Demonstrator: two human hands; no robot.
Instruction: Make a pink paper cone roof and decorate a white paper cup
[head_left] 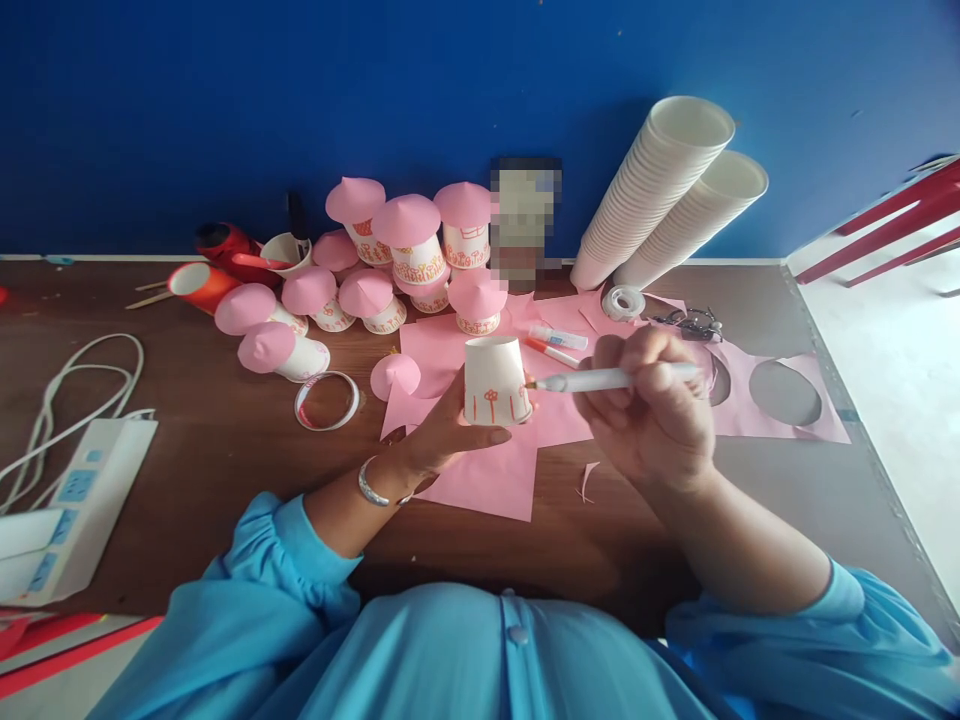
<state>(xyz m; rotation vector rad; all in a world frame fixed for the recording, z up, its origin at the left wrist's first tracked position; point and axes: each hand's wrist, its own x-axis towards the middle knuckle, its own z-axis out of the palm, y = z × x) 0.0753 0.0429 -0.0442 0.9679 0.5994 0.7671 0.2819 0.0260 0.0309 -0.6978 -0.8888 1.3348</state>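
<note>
My left hand is closed around a white paper cup, held upside down over the pink paper. Orange flowers and stems are drawn around the cup near its rim. In my right hand is a white marker, gripped between thumb and fingers. Its tip points left and is at or very near the right side of the cup; whether it touches I cannot tell. Beneath the hands lie sheets of pink paper. On them behind the cup rest a red-and-white marker and a clear glue tube.
Several cups with pink cone roofs stand at the back left. Two tall stacks of paper cups lean against the blue wall. A tape roll, a cut paper ring and a power strip lie on the brown table.
</note>
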